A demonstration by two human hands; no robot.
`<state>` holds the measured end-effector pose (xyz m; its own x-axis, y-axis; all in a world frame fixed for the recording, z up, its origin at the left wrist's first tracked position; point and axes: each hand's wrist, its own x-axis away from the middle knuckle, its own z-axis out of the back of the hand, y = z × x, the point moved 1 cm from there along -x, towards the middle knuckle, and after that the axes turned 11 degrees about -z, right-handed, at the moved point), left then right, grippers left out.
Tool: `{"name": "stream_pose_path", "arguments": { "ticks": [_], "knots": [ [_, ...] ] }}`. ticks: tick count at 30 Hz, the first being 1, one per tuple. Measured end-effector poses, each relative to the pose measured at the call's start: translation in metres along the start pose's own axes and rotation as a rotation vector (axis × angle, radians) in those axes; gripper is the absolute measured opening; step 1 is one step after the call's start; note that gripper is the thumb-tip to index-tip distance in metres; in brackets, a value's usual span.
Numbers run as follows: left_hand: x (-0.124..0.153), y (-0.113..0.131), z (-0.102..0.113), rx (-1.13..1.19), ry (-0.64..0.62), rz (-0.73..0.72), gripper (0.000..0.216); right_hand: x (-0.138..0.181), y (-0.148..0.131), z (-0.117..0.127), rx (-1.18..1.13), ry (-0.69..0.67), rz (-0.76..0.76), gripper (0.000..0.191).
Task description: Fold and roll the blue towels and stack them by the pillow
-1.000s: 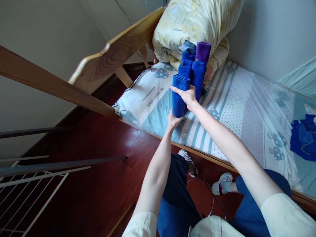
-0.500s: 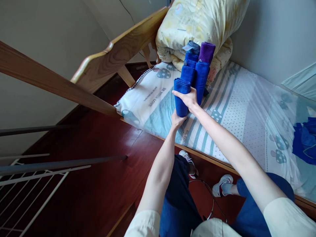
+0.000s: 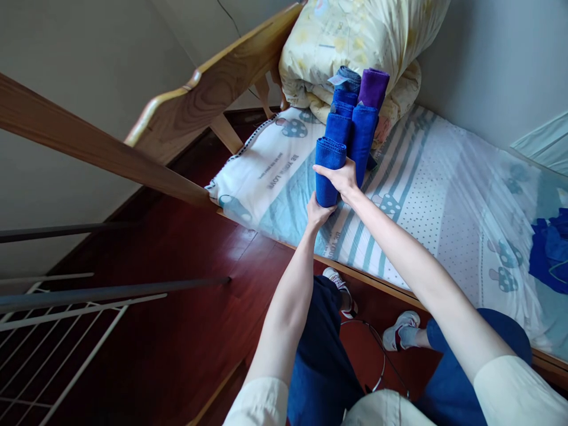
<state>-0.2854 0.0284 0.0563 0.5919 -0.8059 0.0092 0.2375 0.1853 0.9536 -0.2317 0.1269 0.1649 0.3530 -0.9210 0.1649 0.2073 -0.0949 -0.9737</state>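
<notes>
While both of my hands close on the nearest blue towel (image 3: 329, 171), it stands folded on end at the near end of a row on the bed. My right hand (image 3: 341, 177) wraps over its side from the right, fingers clamped across the front of the cloth. My left hand (image 3: 318, 213) cups the lower end from below, pressed shut against it, so the towel is pinched between the two and kept upright, which seems to be why it does not slump.

Just behind it, touching, stand more folded blue towels (image 3: 355, 133) in a tight row, then a purple towel (image 3: 374, 87) and a grey-blue one with a small tag (image 3: 347, 77). Packed side by side, they appear to prop each other up. The far end of the row leans against a rolled yellow quilt (image 3: 355, 35) at the head of the bed, which looks to act as a backstop.

The row sits on a striped sheet with mushroom prints (image 3: 426, 195), near the bed's wooden edge. No box or basket is in view; the bed itself bears everything. Well apart, at the right edge, lies a loose heap of blue cloth (image 3: 550, 248). A wooden headboard (image 3: 213, 89) rises at the left, and a white wire rack (image 3: 53, 337) stands over the dark red floor.
</notes>
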Motion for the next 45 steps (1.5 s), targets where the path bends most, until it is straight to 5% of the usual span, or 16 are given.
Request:
{"name": "stream_pose_path", "arguments": {
  "ticks": [20, 28, 32, 37, 42, 45],
  "knots": [
    [-0.005, -0.007, -0.002, -0.088, 0.031, -0.058, 0.066, -0.010, 0.017, 0.007, 0.019, 0.011, -0.004, 0.070],
    [0.002, -0.009, -0.003, -0.235, 0.106, -0.129, 0.091, 0.028, 0.013, 0.039, -0.100, 0.015, -0.105, 0.088],
    [0.012, -0.001, 0.002, -0.263, 0.053, -0.164, 0.086, 0.070, 0.014, 0.089, -0.159, 0.000, -0.167, 0.084],
    [0.026, 0.016, 0.011, -0.339, 0.062, -0.125, 0.090, 0.141, 0.036, 0.196, -0.228, 0.042, -0.327, 0.068],
    [0.046, 0.050, 0.011, -0.518, 0.104, -0.276, 0.079, 0.214, 0.082, 0.324, -0.311, 0.351, -0.494, 0.045],
    [0.065, 0.067, -0.016, -0.528, -0.095, -0.516, 0.063, 0.257, 0.112, 0.387, -0.370, 0.597, -0.539, 0.037]
  ]
}}
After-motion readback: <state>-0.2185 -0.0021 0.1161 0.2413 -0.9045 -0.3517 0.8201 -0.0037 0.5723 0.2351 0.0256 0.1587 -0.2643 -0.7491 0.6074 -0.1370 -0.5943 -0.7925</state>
